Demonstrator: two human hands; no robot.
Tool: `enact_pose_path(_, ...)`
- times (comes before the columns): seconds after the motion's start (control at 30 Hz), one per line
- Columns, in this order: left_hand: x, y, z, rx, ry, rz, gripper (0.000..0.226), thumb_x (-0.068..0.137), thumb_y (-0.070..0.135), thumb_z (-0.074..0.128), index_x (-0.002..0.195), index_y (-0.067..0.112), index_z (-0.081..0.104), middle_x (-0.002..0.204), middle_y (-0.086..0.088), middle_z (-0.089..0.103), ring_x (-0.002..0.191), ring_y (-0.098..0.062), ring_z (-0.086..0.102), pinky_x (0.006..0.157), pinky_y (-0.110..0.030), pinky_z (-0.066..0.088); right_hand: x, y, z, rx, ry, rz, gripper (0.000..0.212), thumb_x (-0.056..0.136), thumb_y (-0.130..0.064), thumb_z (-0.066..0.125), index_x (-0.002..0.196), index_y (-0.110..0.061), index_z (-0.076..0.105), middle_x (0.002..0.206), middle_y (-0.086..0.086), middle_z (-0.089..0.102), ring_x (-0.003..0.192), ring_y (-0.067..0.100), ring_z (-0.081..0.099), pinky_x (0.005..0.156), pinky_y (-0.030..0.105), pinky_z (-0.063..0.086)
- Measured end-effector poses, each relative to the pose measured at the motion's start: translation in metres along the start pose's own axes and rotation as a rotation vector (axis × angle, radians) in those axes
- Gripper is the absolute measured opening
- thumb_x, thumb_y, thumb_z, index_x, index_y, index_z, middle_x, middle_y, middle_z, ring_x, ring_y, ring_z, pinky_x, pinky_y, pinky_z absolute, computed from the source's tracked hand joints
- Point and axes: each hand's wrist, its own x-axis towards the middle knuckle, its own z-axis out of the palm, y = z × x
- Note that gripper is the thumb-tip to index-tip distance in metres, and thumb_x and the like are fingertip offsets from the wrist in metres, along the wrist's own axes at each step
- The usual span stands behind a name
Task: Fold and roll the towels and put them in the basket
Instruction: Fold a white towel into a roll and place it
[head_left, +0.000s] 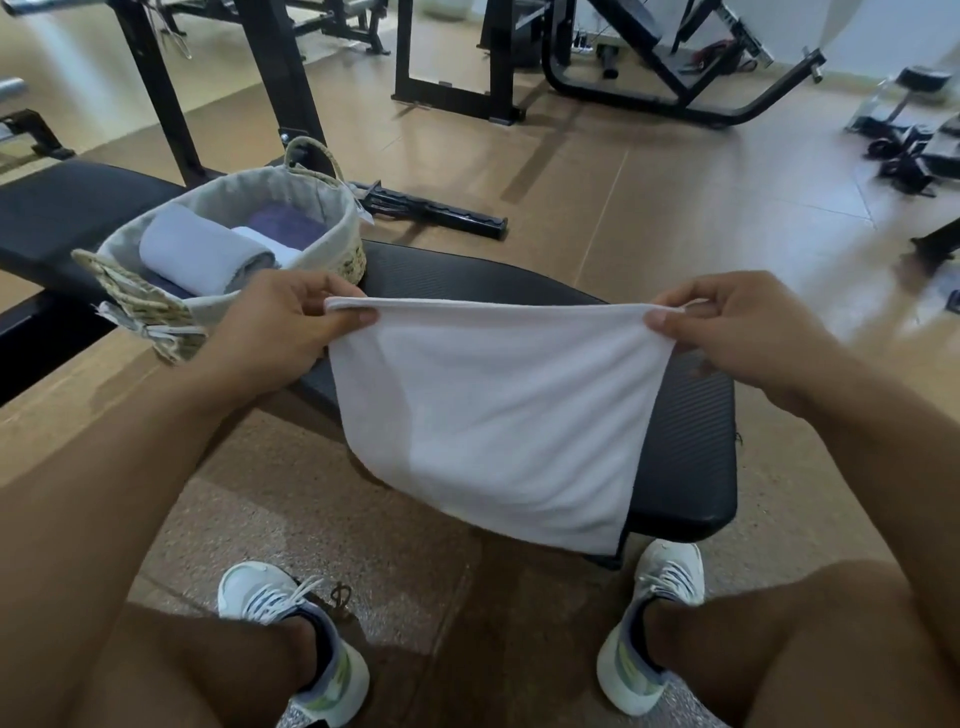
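A white towel (498, 415) hangs doubled over the black padded bench (685, 441), its lower edge draped past the bench's near rim. My left hand (280, 332) pinches its top left corner and my right hand (737, 332) pinches its top right corner, stretching the top edge between them. To the left on the bench stands a woven basket (343, 260) with a cloth lining and a loop handle. Inside it lie a rolled white towel (202, 254), a second white roll (270, 244) and a purple towel (288, 221).
Black gym machine frames (452, 78) stand on the tan floor beyond the bench. A black bar (431, 210) lies on the floor behind the basket. Dumbbells (909, 150) sit at the far right. My knees and white shoes (280, 608) are below the bench's near end.
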Motion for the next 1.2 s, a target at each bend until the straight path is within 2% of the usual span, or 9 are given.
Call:
enact_pose_path(0.17, 0.017, 0.003, 0.014, 0.020, 0.153, 0.020, 0.008, 0.088, 0.031, 0.077, 0.096, 0.028, 0.077, 0.060, 0.020, 0.068, 0.057, 0.007, 0.060, 0.056, -0.005, 0.044, 0.012, 0.005, -0.005, -0.200, 0.219, -0.069, 0.012, 0.093, -0.038, 0.068, 0.098, -0.031, 0.077, 0.092, -0.012, 0.077, 0.088, 0.008, 0.073, 0.086, 0.042, 0.060)
enact_pose_path(0.23, 0.026, 0.002, 0.023, 0.006, 0.162, 0.003, 0.017, 0.091, 0.034, 0.074, 0.106, 0.026, 0.079, 0.068, 0.021, 0.071, 0.070, 0.002, 0.066, 0.075, -0.019, 0.056, 0.020, 0.010, -0.004, -0.295, 0.242, -0.056, 0.019, 0.092, -0.044, 0.066, 0.105, -0.034, 0.077, 0.095, -0.013, 0.077, 0.092, 0.010, 0.072, 0.093, 0.044, 0.057)
enact_pose_path(0.3, 0.035, -0.001, 0.032, 0.030, 0.155, -0.024, 0.018, 0.093, 0.037, 0.071, 0.104, 0.026, 0.080, 0.074, 0.011, 0.072, 0.075, -0.012, 0.069, 0.080, -0.035, 0.058, 0.026, 0.013, -0.001, -0.385, 0.239, -0.039, 0.019, 0.093, -0.048, 0.063, 0.101, -0.038, 0.077, 0.090, -0.015, 0.075, 0.090, 0.013, 0.071, 0.091, 0.044, 0.056)
enact_pose_path(0.4, 0.051, -0.005, 0.045, -0.012, 0.106, -0.077, 0.015, 0.099, 0.033, 0.064, 0.093, 0.025, 0.075, 0.053, 0.005, 0.065, 0.046, -0.008, 0.059, 0.058, -0.025, 0.050, 0.035, 0.016, 0.001, -0.431, 0.278, 0.005, 0.018, 0.094, -0.048, 0.061, 0.094, -0.038, 0.076, 0.080, -0.014, 0.070, 0.083, 0.016, 0.066, 0.076, 0.034, 0.049)
enact_pose_path(0.57, 0.071, -0.010, 0.062, -0.259, 0.038, -0.164, 0.015, 0.101, 0.025, 0.061, 0.092, 0.022, 0.073, 0.081, 0.005, 0.077, 0.062, -0.010, 0.071, 0.056, -0.021, 0.054, 0.052, 0.021, 0.020, 0.238, 0.285, 0.168, 0.017, 0.099, -0.032, 0.062, 0.096, -0.016, 0.066, 0.073, 0.001, 0.076, 0.058, 0.018, 0.072, 0.047, 0.025, 0.050)
enact_pose_path(0.73, 0.084, -0.010, 0.070, -0.430, -0.034, -0.155, 0.009, 0.099, 0.027, 0.066, 0.106, 0.026, 0.071, 0.112, -0.003, 0.075, 0.105, -0.017, 0.071, 0.093, -0.030, 0.057, 0.071, 0.031, 0.036, 0.495, 0.303, 0.153, 0.007, 0.103, -0.022, 0.059, 0.097, -0.018, 0.058, 0.105, 0.007, 0.076, 0.094, 0.021, 0.074, 0.075, 0.037, 0.064)
enact_pose_path(0.87, 0.088, -0.017, 0.072, -0.474, -0.031, -0.180, 0.015, 0.093, 0.038, 0.070, 0.105, 0.030, 0.073, 0.115, 0.007, 0.074, 0.115, -0.012, 0.067, 0.105, -0.034, 0.050, 0.082, 0.038, 0.038, 0.546, 0.306, 0.153, 0.008, 0.100, -0.021, 0.063, 0.093, -0.020, 0.059, 0.111, 0.009, 0.073, 0.108, 0.023, 0.071, 0.089, 0.034, 0.061)
enact_pose_path(1.03, 0.079, -0.015, 0.075, -0.428, -0.028, -0.323, 0.019, 0.100, 0.031, 0.064, 0.095, 0.016, 0.075, 0.101, -0.008, 0.076, 0.098, -0.020, 0.074, 0.087, -0.035, 0.060, 0.078, 0.043, 0.035, 0.600, 0.172, 0.304, 0.032, 0.097, -0.042, 0.064, 0.094, -0.010, 0.063, 0.097, 0.012, 0.073, 0.086, 0.024, 0.076, 0.070, 0.035, 0.062)
enact_pose_path(1.2, 0.054, -0.007, 0.064, -0.384, -0.084, -0.448, 0.012, 0.098, 0.011, 0.062, 0.106, 0.008, 0.071, 0.094, -0.017, 0.078, 0.075, -0.024, 0.078, 0.074, -0.041, 0.064, 0.060, 0.055, 0.025, 0.405, 0.018, 0.386, 0.009, 0.095, -0.014, 0.067, 0.102, -0.009, 0.064, 0.095, 0.018, 0.076, 0.078, 0.026, 0.078, 0.064, 0.035, 0.064)
